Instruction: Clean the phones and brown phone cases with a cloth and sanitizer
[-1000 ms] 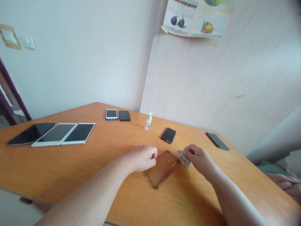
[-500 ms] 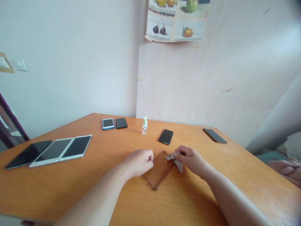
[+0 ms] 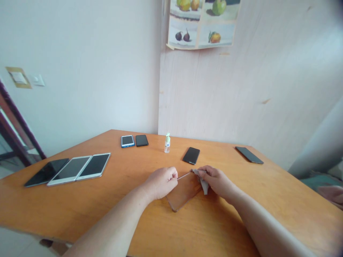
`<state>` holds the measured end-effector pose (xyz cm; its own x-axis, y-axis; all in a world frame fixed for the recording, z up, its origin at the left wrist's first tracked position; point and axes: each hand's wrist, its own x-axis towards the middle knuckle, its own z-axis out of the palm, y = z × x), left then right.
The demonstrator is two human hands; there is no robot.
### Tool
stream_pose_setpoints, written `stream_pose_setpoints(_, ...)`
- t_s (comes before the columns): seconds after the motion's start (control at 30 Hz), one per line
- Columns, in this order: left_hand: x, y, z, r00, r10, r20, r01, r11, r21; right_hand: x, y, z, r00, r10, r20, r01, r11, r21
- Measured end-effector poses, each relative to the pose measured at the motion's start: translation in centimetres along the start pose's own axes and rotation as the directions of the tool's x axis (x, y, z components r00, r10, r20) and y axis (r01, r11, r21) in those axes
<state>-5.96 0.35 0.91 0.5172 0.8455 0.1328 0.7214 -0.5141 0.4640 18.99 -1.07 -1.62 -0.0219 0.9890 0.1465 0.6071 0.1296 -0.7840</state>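
Observation:
A clear case with a thin rim, like a transparent tablet case (image 3: 182,194), is tilted over the wooden table between my hands. My left hand (image 3: 162,182) is closed on its left edge. My right hand (image 3: 215,180) pinches a grey cloth (image 3: 204,185) against the case's far right corner, and part of the cloth hangs down. Fingertips of the right hand are partly hidden by the cloth. Beyond the hands lies a black phone (image 3: 191,155), screen up.
On the wooden table (image 3: 150,235) stands a small pump bottle (image 3: 167,143). Two white tablets (image 3: 93,165) and a black one (image 3: 46,172) lie at left. A blue-edged device (image 3: 127,141) and a dark one (image 3: 142,140) sit behind; another phone (image 3: 249,155) is at right. A person's hand (image 3: 332,195) shows far right.
The case has tilted, and my right hand has brought the cloth to its far corner. My left hand keeps its grip. The whole view has shifted slightly to the left.

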Motion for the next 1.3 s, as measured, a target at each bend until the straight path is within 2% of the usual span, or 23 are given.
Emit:
stream_pose_setpoints(0.07, -0.1, 0.2, 0.2, 1.0, -0.006, -0.018, 0.006, 1.0, -0.004, -0.3, -0.3, 0.1, 0.997, -0.01, 0.078, 0.003, 0.995, 0.097)
stream_pose_setpoints(0.13, -0.1, 0.4, 0.4, 0.999, -0.009, -0.038, 0.009, 1.0, -0.01, -0.5, -0.5, 0.0, 0.994, -0.001, 0.106, -0.012, 0.993, 0.12)
stream_pose_setpoints(0.3, -0.2, 0.7, 0.9, 0.998, -0.017, -0.058, 0.016, 1.0, -0.012, -0.6, -0.8, -0.6, 0.999, 0.006, 0.047, -0.012, 0.993, 0.114)
stream_pose_setpoints(0.47, -0.3, 1.4, 1.5, 0.998, 0.006, -0.056, -0.005, 1.0, 0.018, -1.1, -1.3, -0.1, 1.0, 0.0, 0.017, -0.001, 0.998, 0.064)
stream_pose_setpoints(0.6, -0.3, 1.8, 1.7, 0.997, 0.059, -0.046, -0.052, 0.988, 0.145, -1.6, -1.6, 0.4, 0.997, -0.065, 0.044, 0.067, 0.997, -0.046)
stream_pose_setpoints(0.73, -0.2, 1.9, 1.5, 0.998, 0.022, -0.054, -0.013, 0.987, 0.157, -1.6, -1.4, 0.5, 0.993, -0.071, 0.094, 0.081, 0.991, -0.11)
stream_pose_setpoints(0.97, 0.0, 1.2, 1.1, 0.993, -0.051, -0.108, 0.063, 0.991, 0.115, -1.6, -1.0, 0.3, 0.994, 0.013, 0.111, -0.01, 1.0, -0.026)
stream_pose_setpoints(1.13, 0.3, 0.4, 1.1, 0.988, -0.073, -0.139, 0.086, 0.992, 0.088, -2.0, -1.6, 0.0, 0.985, 0.076, 0.155, -0.092, 0.991, 0.097)
stream_pose_setpoints(1.3, 0.3, 0.4, 1.3, 0.986, -0.087, -0.142, 0.099, 0.992, 0.081, -2.1, -1.7, 0.0, 0.974, 0.076, 0.213, -0.112, 0.98, 0.162)
